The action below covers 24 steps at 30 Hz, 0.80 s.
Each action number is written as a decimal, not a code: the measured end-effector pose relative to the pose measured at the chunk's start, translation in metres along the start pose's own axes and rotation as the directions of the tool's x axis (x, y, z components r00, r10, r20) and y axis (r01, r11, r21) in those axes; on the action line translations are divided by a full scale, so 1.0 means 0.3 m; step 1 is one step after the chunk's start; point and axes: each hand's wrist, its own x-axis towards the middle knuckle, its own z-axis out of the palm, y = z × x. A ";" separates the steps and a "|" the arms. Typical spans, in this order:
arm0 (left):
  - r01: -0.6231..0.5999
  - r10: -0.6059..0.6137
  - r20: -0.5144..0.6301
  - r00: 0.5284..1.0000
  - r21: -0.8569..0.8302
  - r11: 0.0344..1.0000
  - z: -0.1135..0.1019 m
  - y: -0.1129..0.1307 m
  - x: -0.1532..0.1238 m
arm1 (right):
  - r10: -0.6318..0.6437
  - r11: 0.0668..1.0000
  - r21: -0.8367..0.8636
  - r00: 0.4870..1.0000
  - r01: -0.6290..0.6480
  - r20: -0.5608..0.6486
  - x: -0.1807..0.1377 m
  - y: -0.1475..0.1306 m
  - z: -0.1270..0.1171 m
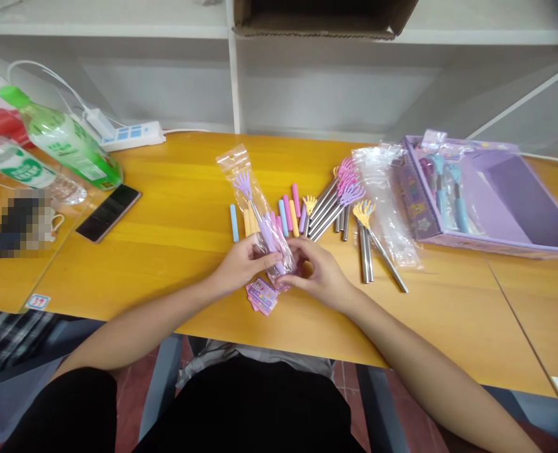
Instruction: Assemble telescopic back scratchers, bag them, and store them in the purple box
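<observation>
Near the desk's (175,251) front edge, my left hand (241,267) and right hand (319,274) both pinch the lower end of a clear bag (255,201) holding a purple back scratcher (253,204). Small printed cards (261,296) lie just below; loose scratchers (340,195) lie beyond.

Open yellow tabletop (165,264) left of the left hand (241,264), bounded farther left by a phone (109,212) and green bottles (66,141). Straight ahead, passage blocked by loose coloured grips (285,217) and a fan of metal back-scratchers (335,201). To the right, clear bags (387,201) and a purple box (496,201) as obstacles; bare wood in front of the box, right of the right hand (319,274). Card stack (261,296) at the near edge beneath the hands.
</observation>
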 end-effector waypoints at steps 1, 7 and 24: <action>-0.016 0.016 -0.019 1.000 -0.001 1.000 -0.006 0.005 0.005 | -0.010 1.000 0.013 1.000 0.010 0.023 -0.003 0.004 0.002; -0.039 0.035 -0.047 0.998 -0.093 0.995 -0.028 0.031 0.021 | -0.197 0.980 0.019 0.977 0.196 0.082 -0.009 0.024 -0.035; 0.004 0.005 0.152 0.988 -0.059 0.998 -0.005 0.005 0.002 | -0.247 0.963 -0.127 0.968 0.239 -0.050 0.005 -0.045 -0.040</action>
